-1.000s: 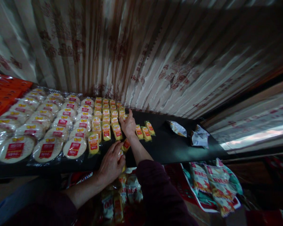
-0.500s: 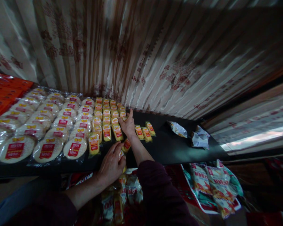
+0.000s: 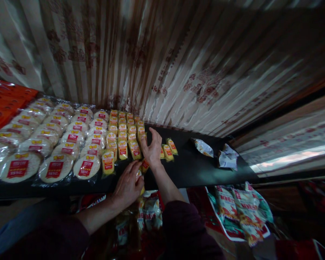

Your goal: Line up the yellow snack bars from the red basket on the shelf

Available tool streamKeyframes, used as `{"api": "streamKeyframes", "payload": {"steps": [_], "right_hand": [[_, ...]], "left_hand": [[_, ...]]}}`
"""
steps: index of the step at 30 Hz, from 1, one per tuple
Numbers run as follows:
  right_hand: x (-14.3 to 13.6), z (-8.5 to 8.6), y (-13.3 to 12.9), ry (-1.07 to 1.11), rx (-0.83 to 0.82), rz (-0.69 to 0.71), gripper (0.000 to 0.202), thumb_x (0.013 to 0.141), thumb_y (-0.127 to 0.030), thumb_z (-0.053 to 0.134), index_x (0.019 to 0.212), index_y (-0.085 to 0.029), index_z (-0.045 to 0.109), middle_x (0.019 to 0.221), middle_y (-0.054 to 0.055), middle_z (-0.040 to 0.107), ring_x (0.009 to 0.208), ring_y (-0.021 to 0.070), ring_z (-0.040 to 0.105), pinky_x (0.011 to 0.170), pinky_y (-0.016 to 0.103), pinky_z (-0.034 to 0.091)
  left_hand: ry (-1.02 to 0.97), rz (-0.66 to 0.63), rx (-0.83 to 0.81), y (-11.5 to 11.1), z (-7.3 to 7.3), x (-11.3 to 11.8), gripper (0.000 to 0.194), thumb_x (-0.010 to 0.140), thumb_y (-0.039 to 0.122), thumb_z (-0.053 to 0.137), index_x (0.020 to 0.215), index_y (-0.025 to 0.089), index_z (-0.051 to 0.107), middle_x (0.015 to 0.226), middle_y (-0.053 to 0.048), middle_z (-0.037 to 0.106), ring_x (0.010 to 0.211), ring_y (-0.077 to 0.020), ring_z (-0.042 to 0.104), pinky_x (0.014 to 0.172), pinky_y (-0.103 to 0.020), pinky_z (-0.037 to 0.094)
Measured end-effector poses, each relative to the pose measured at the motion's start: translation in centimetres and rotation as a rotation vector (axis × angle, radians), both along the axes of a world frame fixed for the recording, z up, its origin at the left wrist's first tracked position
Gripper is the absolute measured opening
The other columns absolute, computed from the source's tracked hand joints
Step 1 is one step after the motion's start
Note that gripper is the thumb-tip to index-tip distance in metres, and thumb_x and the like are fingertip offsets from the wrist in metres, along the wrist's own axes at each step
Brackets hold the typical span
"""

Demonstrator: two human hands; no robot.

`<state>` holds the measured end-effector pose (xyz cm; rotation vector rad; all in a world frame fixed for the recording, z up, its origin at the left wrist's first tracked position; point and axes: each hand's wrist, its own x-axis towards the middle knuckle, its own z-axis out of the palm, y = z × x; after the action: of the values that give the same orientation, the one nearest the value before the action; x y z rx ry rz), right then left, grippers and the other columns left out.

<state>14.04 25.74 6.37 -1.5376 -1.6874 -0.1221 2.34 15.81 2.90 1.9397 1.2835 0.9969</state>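
My left hand is at the front edge of the black table. Its fingers are curled around a small yellow snack packet, mostly hidden by the hand. Just beyond it, another yellow packet with a red label lies partly under my right wrist. Fingers and thumb apart, my right hand hovers over the table beside the rows of upright yellow packets. I see nothing held in it. To its right lie a few loose yellow packets, one of them partly covered by the hand.
Rows of round, clear-wrapped rice crackers fill the left side, near orange bags. Two crumpled packets lie at the right. Below the table are a red bag of snacks and another of white packets. A printed curtain hangs behind.
My right hand has shifted slightly right and toward me, away from the upright rows, its fingers now raised and spread. My left hand has stayed almost in place around its packet.
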Motion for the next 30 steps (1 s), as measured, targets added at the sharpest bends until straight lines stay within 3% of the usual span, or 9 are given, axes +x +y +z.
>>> {"api": "streamKeyframes", "payload": {"steps": [5,10,17,22,30], "right_hand": [[-1.0,1.3,-4.3,-0.215,-0.24,-0.013,0.036,0.088,-0.039,0.051,0.116,-0.018,0.057,0.106,0.009,0.064,0.1,0.0228,0.057,0.089,0.035,0.045],[-1.8,1.9,-4.8,-0.293,-0.489,-0.007,0.049,0.085,-0.04,0.057,0.129,-0.02,0.047,0.108,0.01,0.066,0.094,0.0218,0.063,0.077,0.03,0.048],[-2.8,2.4,-4.0,-0.3,-0.594,-0.03,0.045,0.087,-0.042,0.052,0.127,-0.021,0.049,0.101,0.011,0.07,0.088,0.024,0.068,0.074,0.031,0.048],[-2.9,2.0,-3.6,-0.224,-0.615,-0.046,0.047,0.091,-0.042,0.046,0.13,-0.017,0.046,0.093,0.011,0.072,0.084,0.0229,0.069,0.072,0.029,0.048],[-2.4,1.9,-4.0,-0.246,-0.637,-0.036,0.032,0.089,-0.033,0.048,0.116,-0.018,0.056,0.094,0.011,0.072,0.086,0.0237,0.069,0.072,0.029,0.048]], "left_hand": [[-0.017,-0.024,0.019,-0.2,0.1,0.0,0.045,0.078,0.012,0.045,0.123,0.01,0.049,0.126,-0.015,0.055,0.121,-0.0234,0.05,0.105,-0.042,0.042],[-0.065,0.029,0.019,-0.2,-0.6,0.0,0.045,0.077,0.01,0.044,0.123,0.012,0.049,0.129,-0.015,0.052,0.123,-0.0233,0.049,0.106,-0.043,0.04],[-0.198,0.127,-0.024,0.1,-1.2,-0.2,0.055,0.076,0.011,0.045,0.131,0.013,0.041,0.135,-0.016,0.049,0.131,-0.024,0.042,0.11,-0.047,0.034],[-0.206,0.115,-0.127,0.2,-0.5,-0.3,0.061,0.075,0.011,0.046,0.135,0.007,0.036,0.14,-0.02,0.044,0.131,-0.0267,0.041,0.109,-0.047,0.035],[-0.247,0.132,-0.121,1.2,0.2,-0.6,0.063,0.074,0.009,0.046,0.136,0.012,0.037,0.143,-0.015,0.042,0.134,-0.0248,0.038,0.111,-0.046,0.033]]}}
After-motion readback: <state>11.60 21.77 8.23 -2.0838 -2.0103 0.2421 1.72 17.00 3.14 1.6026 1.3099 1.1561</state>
